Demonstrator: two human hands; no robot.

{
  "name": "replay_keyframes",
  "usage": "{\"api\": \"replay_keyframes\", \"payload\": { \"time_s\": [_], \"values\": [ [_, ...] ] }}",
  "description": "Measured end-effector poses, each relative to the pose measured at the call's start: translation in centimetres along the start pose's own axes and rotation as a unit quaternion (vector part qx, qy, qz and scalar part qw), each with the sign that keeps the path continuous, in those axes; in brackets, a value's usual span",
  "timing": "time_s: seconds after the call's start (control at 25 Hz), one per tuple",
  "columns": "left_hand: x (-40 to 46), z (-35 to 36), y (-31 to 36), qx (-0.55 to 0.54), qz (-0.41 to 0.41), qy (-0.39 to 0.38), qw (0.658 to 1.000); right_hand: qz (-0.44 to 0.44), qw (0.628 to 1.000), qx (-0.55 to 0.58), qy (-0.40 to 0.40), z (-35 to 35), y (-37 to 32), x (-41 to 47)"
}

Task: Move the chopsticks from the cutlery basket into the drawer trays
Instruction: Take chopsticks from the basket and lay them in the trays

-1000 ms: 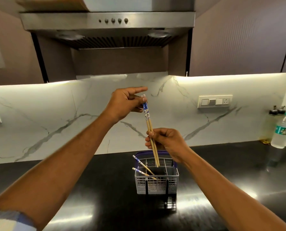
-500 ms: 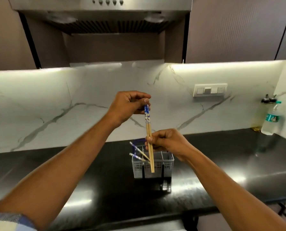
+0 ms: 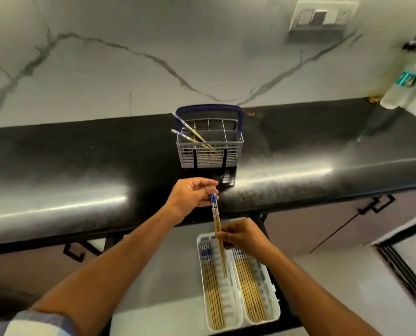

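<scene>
1. The left hand [image 3: 190, 197] pinches the blue-patterned top of a pair of chopsticks [image 3: 218, 229]; its grip is clamped on them.
2. The right hand [image 3: 243, 236] closes its grip on the same pair lower down, at mid-length.
3. The pair hangs nearly upright, tips over the left tray [image 3: 202, 282], just above the chopsticks already lying there. Whether the tips touch the tray I cannot tell.
4. Two white trays sit side by side in an open drawer [image 3: 168, 275] below the worktop [image 3: 81, 166]. The right tray [image 3: 273, 301] also holds a row of chopsticks lying lengthwise.
5. The basket [image 3: 209, 146], grey with a dark blue handle, stands on the black worktop near the wall, well apart from the hands. Two more chopsticks [image 3: 190, 132] lean out of its left side, blue ends up.
6. Nothing lies between the held pair and the left tray except the sticks already stored.
7. Around: a marble-look wall, a switch plate [image 3: 323, 16] at upper right, a clear bottle [image 3: 405, 81] in the far right corner, cabinet handles [image 3: 376, 204] under the worktop edge.
8. Hard to make out: the bottle and switch plate are blurred, and the bottle is partly cut by the frame edge. The right forearm hides the near corner of the right tray. The near end of the drawer is cut off at the bottom. A checked sleeve [image 3: 32, 323] shows at lower left.
</scene>
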State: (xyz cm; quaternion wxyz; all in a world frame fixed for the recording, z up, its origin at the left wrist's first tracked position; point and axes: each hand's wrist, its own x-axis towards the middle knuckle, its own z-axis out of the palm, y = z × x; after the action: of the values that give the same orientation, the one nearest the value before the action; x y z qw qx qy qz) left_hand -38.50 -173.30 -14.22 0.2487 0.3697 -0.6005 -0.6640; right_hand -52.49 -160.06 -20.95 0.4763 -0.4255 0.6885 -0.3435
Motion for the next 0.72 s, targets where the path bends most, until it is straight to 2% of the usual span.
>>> {"api": "replay_keyframes", "payload": {
  "time_s": [0.16,0.28,0.36,0.52,0.64,0.72],
  "values": [
    [-1.3,0.6,-6.4,0.011,-0.049,0.028,0.998,0.065,0.997,0.004,-0.035,2.2,4.3,-0.9],
    [-2.2,0.8,-10.7,0.034,-0.070,0.049,0.996,0.119,0.992,-0.041,-0.020,4.1,6.7,-0.9],
    [-2.8,0.4,-12.7,0.059,-0.092,0.060,0.992,0.145,0.983,-0.113,0.004,5.8,8.3,-0.5],
    [-3.2,-1.6,-14.5,0.096,-0.123,0.091,0.984,0.191,0.942,-0.268,0.063,8.7,9.3,0.4],
    [-3.8,-3.3,-14.6,0.077,-0.145,0.111,0.980,0.191,0.908,-0.371,0.039,10.0,8.6,1.2],
    [-4.5,-4.1,-14.7,0.049,-0.152,0.121,0.980,0.200,0.894,-0.400,0.035,10.8,8.5,1.8]
  ]
}}
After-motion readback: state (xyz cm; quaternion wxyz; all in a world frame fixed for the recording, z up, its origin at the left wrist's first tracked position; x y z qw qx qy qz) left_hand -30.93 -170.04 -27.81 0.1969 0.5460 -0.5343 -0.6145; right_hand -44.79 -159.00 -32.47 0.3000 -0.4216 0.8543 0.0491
